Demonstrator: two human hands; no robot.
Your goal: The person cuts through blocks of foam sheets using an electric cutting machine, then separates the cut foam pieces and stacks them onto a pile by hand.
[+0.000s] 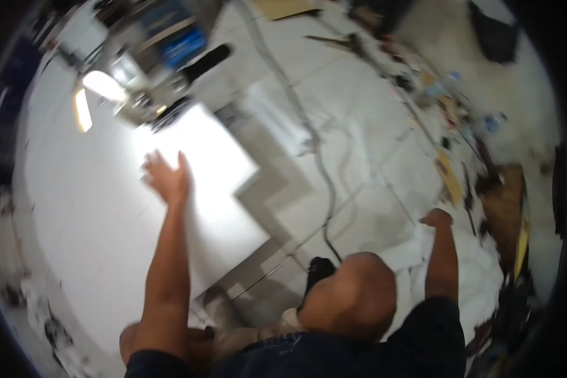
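My left hand (pixel 168 178) lies palm down on the white tabletop (pixel 94 220), its fingers spread, just in front of a sewing machine (pixel 146 108) with a bright lamp lit beside it. Down at the right, my right hand (pixel 437 218) reaches to a heap of white cloth (pixel 460 258). Its fingers look bent and partly blurred, and whether they hold the cloth cannot be made out.
A dark cable (pixel 321 170) runs across the tiled floor. Scraps and plastic bottles (pixel 494 121) lie along the right wall, near a brown sack (pixel 505 201). A blue box (pixel 184 47) is behind the machine. My bare knee (pixel 359 293) is beside the table.
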